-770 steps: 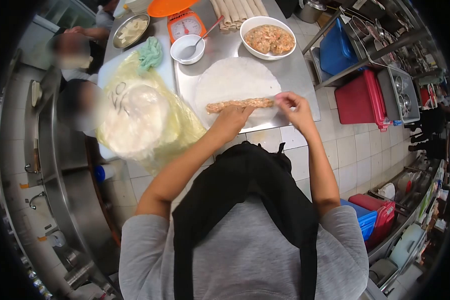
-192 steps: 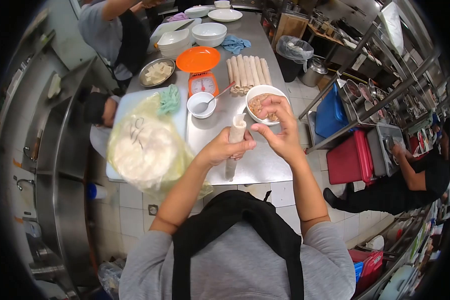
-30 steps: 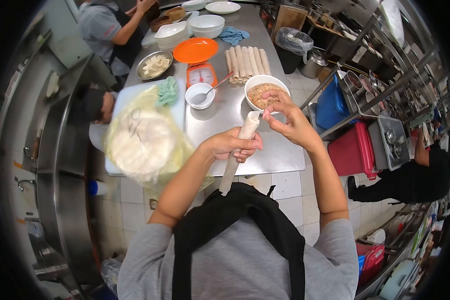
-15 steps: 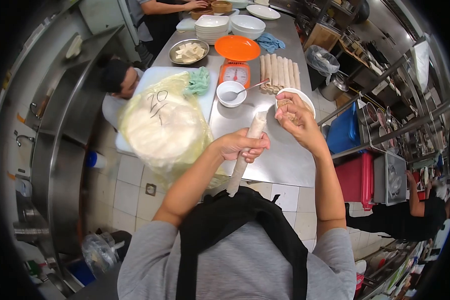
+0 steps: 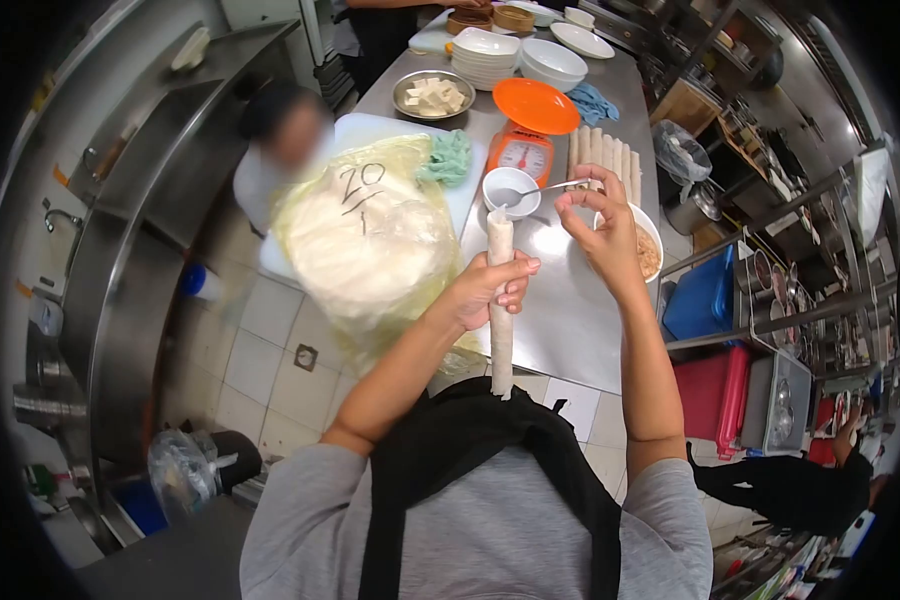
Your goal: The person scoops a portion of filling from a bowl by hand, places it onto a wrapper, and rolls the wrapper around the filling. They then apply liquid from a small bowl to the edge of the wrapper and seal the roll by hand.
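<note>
My left hand (image 5: 492,290) is wrapped round the middle of a long, pale, uncooked spring roll (image 5: 501,345), which stands nearly upright in the view above the table's front edge. My right hand (image 5: 610,235) hovers over the table with thumb and forefinger curled but apart. Between them lies the handle end of a metal spoon (image 5: 545,190), whose bowl end rests in a small white bowl (image 5: 511,200). Partly hidden behind my right hand is a white bowl of light brown filling (image 5: 649,250). Several finished rolls (image 5: 610,150) lie side by side beyond it.
A plastic bag of round white wrappers (image 5: 370,240) covers much of a white board, with a green cloth (image 5: 445,158). An orange scale (image 5: 521,155), a bowl of white cubes (image 5: 433,97) and stacked white dishes (image 5: 486,60) stand behind. A person (image 5: 280,130) is at the left.
My right hand has moved from over the filling bowl towards the spoon handle. The roll in my left hand has turned more upright. The whole view has shifted, with the table further right.
</note>
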Motion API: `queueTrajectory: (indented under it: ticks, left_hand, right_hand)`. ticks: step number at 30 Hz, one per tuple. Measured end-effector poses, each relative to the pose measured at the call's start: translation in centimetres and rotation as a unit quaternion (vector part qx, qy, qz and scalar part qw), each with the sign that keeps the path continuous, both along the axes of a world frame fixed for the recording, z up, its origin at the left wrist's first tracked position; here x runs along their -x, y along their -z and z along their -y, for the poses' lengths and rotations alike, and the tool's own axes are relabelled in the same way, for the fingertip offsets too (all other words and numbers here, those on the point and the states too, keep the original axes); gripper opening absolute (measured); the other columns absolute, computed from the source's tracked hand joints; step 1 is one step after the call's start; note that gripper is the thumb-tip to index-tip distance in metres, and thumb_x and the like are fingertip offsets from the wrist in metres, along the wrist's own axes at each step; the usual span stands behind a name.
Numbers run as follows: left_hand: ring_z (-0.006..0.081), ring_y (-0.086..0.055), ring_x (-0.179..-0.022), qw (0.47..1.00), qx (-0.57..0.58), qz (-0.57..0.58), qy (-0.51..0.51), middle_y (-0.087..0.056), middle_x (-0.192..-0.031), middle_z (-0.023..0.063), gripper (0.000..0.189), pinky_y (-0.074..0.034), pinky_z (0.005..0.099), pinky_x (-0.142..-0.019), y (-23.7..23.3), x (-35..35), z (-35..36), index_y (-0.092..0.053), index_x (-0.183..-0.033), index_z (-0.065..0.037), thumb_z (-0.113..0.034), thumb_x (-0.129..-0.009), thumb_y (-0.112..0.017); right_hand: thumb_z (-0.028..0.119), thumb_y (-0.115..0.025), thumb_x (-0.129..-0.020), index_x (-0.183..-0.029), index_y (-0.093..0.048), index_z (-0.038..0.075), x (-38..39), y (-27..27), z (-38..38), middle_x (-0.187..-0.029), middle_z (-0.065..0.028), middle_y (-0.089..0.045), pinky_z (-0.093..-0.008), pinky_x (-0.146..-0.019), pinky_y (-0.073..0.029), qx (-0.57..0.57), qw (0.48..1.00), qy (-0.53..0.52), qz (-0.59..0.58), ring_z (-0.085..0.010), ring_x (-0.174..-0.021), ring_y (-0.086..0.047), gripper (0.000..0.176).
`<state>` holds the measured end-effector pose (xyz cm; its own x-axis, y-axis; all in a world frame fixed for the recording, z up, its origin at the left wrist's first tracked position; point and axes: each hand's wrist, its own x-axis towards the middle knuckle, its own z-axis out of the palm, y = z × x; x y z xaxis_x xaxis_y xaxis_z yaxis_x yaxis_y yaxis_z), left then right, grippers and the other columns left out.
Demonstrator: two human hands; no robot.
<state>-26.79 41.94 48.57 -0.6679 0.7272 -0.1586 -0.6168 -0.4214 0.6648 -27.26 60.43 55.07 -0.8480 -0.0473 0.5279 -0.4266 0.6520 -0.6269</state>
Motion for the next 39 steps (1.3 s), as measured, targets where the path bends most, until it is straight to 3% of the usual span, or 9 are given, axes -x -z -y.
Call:
queueTrajectory:
  ticks: [5,8,20,22,26,32,34,38,39]
  left_hand:
    - [0.0036,-0.038,-0.045,0.999,0.011,-0.008,-0.052,-0.041,-0.058,-0.0062,0.017,-0.035,0.0222,-0.048,0.2,-0.7,2.1,-0.049,-0.079,-0.013,-0.018,-0.088,-0.062]
    - [0.0036,-0.037,-0.045,0.997,0.003,-0.010,-0.080,-0.041,-0.058,-0.0062,0.017,-0.035,0.0222,-0.048,0.3,-1.0,3.6,-0.049,-0.080,-0.012,-0.018,-0.088,-0.062]
    - [0.0046,-0.037,-0.045,0.981,0.021,-0.028,-0.192,-0.043,-0.058,-0.0039,0.017,-0.035,0.0235,-0.046,-0.3,-2.8,8.5,-0.052,-0.086,-0.007,-0.017,-0.086,-0.066]
    - [0.0047,-0.037,-0.045,0.969,0.047,-0.018,-0.243,-0.044,-0.058,-0.0033,0.016,-0.035,0.0230,-0.046,-1.2,-3.3,9.1,-0.053,-0.089,-0.006,-0.016,-0.086,-0.065]
    - [0.0047,-0.037,-0.045,0.957,0.056,-0.023,-0.283,-0.043,-0.059,-0.0037,0.017,-0.035,0.0227,-0.046,-1.9,-3.7,10.6,-0.056,-0.093,-0.003,-0.015,-0.086,-0.065]
    - [0.0052,-0.038,-0.046,0.887,0.143,-0.079,-0.433,-0.045,-0.060,-0.0034,0.016,-0.034,0.0219,-0.047,-3.3,-3.7,11.6,-0.061,-0.094,0.000,-0.013,-0.084,-0.065]
    - [0.0046,-0.040,-0.048,0.832,0.230,-0.139,-0.486,-0.050,-0.062,-0.0027,0.014,-0.033,0.0215,-0.046,-4.3,-4.1,12.4,-0.063,-0.090,0.001,-0.011,-0.083,-0.066]
    - [0.0040,-0.042,-0.049,0.785,0.291,-0.173,-0.519,-0.052,-0.064,-0.0027,0.015,-0.033,0.0212,-0.047,-6.0,-5.7,14.5,-0.065,-0.090,0.001,-0.012,-0.084,-0.066]
    - [0.0034,-0.041,-0.049,0.743,0.320,-0.194,-0.555,-0.051,-0.063,-0.0035,0.015,-0.032,0.0208,-0.046,-6.7,-6.6,15.4,-0.065,-0.091,0.001,-0.012,-0.084,-0.066]
  right_hand:
    - [0.010,-0.069,-0.078,-0.088,-0.070,0.002,2.8,0.7,3.1,-0.119,-0.0112,-0.053,-0.0339,-0.093,-0.039,0.029,0.999,-0.007,-0.037,-0.0237,-0.111,-0.051,0.012]
    - [0.015,-0.072,-0.077,-0.085,-0.071,0.005,4.0,0.8,5.0,-0.116,-0.0102,-0.053,-0.0372,-0.094,-0.036,0.055,0.997,-0.027,-0.038,-0.0269,-0.111,-0.046,0.013]
    - [0.014,-0.071,-0.074,-0.082,-0.071,0.007,5.3,0.2,10.0,-0.111,-0.0088,-0.056,-0.0386,-0.092,-0.035,0.012,0.995,-0.053,-0.088,-0.0267,-0.105,-0.048,0.011]
    - [0.013,-0.070,-0.072,-0.080,-0.071,0.006,5.2,0.0,10.3,-0.111,-0.0098,-0.056,-0.0389,-0.091,-0.036,-0.063,0.985,-0.049,-0.153,-0.0280,-0.105,-0.048,0.010]
    - [0.012,-0.070,-0.071,-0.079,-0.070,0.006,4.9,-0.2,10.8,-0.112,-0.0103,-0.056,-0.0396,-0.091,-0.036,-0.077,0.983,-0.054,-0.158,-0.0289,-0.106,-0.048,0.010]
    - [0.010,-0.070,-0.069,-0.077,-0.068,0.007,3.8,-1.0,12.0,-0.111,-0.0093,-0.056,-0.0422,-0.092,-0.035,-0.070,0.979,-0.081,-0.176,-0.0296,-0.108,-0.049,0.009]
    - [0.010,-0.070,-0.068,-0.076,-0.066,0.008,2.9,-1.4,12.7,-0.110,-0.0091,-0.056,-0.0425,-0.091,-0.035,-0.105,0.965,-0.097,-0.221,-0.0303,-0.109,-0.049,0.009]
    - [0.009,-0.070,-0.068,-0.077,-0.067,0.008,2.1,-1.3,14.4,-0.109,-0.0094,-0.056,-0.0420,-0.091,-0.036,-0.072,0.965,-0.141,-0.210,-0.0308,-0.108,-0.049,0.010]
    - [0.009,-0.070,-0.068,-0.077,-0.067,0.008,2.1,-1.2,15.3,-0.109,-0.0094,-0.056,-0.0420,-0.091,-0.036,-0.069,0.964,-0.148,-0.211,-0.0308,-0.108,-0.049,0.010]
